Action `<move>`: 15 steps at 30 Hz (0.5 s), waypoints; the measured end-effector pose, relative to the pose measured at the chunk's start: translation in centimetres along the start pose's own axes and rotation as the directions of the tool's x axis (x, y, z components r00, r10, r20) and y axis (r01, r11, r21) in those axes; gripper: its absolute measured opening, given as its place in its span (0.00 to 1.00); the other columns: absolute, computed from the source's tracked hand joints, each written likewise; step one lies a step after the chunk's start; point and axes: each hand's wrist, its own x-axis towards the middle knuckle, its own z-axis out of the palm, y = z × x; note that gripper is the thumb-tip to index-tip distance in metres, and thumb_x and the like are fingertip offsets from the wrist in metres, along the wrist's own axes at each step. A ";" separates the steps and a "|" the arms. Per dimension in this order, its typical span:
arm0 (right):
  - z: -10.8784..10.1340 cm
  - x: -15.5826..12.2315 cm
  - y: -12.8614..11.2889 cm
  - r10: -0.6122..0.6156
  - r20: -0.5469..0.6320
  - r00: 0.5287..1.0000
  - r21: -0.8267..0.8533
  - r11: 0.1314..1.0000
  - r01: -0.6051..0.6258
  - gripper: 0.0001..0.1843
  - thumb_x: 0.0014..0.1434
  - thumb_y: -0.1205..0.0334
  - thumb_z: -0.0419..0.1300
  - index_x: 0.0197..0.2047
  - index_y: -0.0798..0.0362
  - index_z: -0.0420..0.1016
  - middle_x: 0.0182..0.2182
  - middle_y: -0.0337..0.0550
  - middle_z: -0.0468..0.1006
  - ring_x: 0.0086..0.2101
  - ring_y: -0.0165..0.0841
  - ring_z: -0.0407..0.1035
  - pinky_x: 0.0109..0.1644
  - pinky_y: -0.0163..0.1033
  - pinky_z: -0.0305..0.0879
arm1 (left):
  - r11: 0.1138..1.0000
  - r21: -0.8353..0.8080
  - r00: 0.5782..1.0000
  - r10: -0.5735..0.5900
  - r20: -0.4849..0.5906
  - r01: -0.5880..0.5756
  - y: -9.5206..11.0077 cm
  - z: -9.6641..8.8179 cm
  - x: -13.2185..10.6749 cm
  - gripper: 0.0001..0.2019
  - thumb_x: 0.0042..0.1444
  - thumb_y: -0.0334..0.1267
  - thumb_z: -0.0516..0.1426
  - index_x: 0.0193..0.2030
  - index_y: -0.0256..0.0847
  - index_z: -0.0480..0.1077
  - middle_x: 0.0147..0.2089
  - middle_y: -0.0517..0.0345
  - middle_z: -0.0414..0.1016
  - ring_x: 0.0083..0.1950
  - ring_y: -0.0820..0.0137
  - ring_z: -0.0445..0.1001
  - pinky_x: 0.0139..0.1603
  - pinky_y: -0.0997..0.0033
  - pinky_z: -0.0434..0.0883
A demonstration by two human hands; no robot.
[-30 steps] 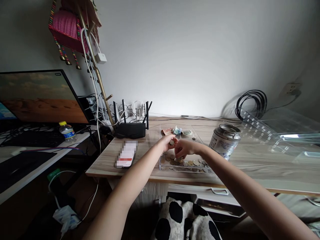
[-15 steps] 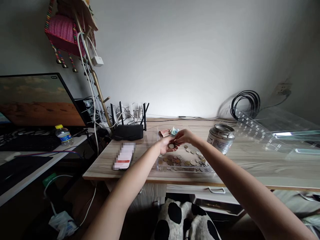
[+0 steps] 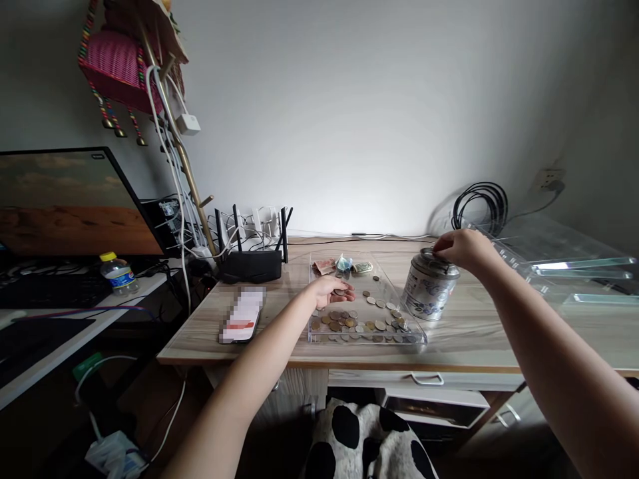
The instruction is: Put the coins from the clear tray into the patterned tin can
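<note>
Coins [image 3: 359,322] lie flat and loose in a clear tray [image 3: 367,340] at the near edge of the tabletop [image 3: 479,332], most of them heaped against the tray's near wall and a few scattered toward its middle. The tray's long axis runs from the near edge toward the far edge. Just above the heap the left hand [image 3: 332,291] rests palm up, fingers loosely cupped, with at least one coin lying in it.

To the right of the tray, just beside its right wall, a patterned tin [image 3: 426,293] stands upright, long axis vertical, top facing the ceiling. The right hand [image 3: 462,247] sits on the tin's top with fingertips bunched together; whether they pinch a coin cannot be told.

Judging by the full heap, the moving of coins to the tin looks at an early or middle stage, with most of it left.

At the tray's far end lie some folded banknotes [image 3: 344,264]. Left of the tray is a phone [image 3: 242,314], and beyond it, at the far left corner, a black router [image 3: 251,263]
</note>
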 end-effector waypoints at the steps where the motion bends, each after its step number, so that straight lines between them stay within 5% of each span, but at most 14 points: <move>1: 0.1 0.0 -0.1 0.002 0.011 1.000 -0.025 1.000 -0.002 0.08 0.38 0.63 0.57 0.26 0.52 0.75 0.23 0.41 0.74 0.26 0.29 0.63 0.29 0.34 0.54 | 1.000 0.019 1.000 0.001 -0.011 -0.001 0.1 0.1 -0.1 0.04 0.50 0.25 0.52 0.31 0.27 0.68 0.27 0.47 0.73 0.28 0.74 0.73 0.23 0.83 0.67; 8: 0.4 0.2 -1.2 -0.094 0.049 0.994 -0.070 0.993 0.097 0.10 0.38 0.66 0.54 0.26 0.51 0.74 0.25 0.41 0.74 0.25 0.28 0.63 0.28 0.33 0.53 | 0.994 0.111 0.996 -0.005 -0.084 0.015 0.3 0.2 -0.3 0.04 0.48 0.29 0.55 0.29 0.29 0.68 0.25 0.52 0.72 0.21 0.81 0.67 0.15 0.86 0.58; 15: 1.1 0.8 0.5 -0.230 0.022 0.973 0.010 0.973 0.230 0.10 0.42 0.64 0.53 0.28 0.53 0.74 0.26 0.41 0.75 0.27 0.28 0.65 0.30 0.32 0.55 | 0.991 0.133 0.999 0.001 -0.046 0.006 0.1 0.1 -0.1 0.03 0.49 0.29 0.54 0.30 0.30 0.68 0.26 0.52 0.72 0.22 0.81 0.67 0.16 0.86 0.60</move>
